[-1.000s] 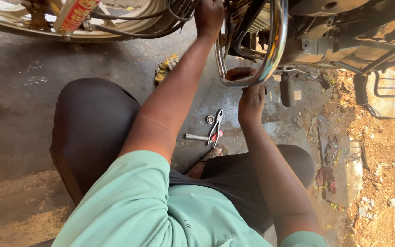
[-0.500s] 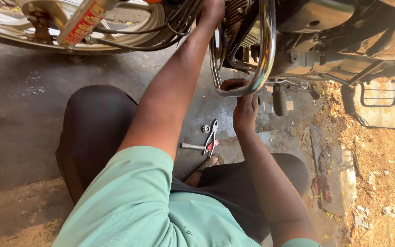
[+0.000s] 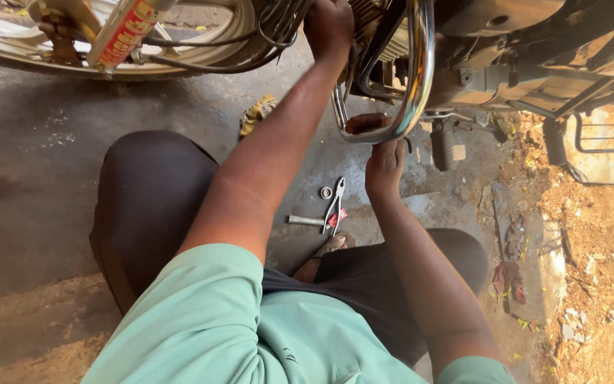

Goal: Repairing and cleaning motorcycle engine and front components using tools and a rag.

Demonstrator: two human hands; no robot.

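— Where are the hands seen?
— The left hand is pressed, fingers curled, against the motorcycle engine at top centre; what is gripped cannot be told. The right hand is closed under the curved chrome crash-guard tube.
— And tools?
— Grey metal pliers are laid on the concrete floor, centre frame.

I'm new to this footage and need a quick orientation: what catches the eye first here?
A chrome crash guard curves down at top centre, with the left hand up in the motorcycle's engine area and the right hand just beneath the guard. Pliers lie on the concrete floor between the knees.
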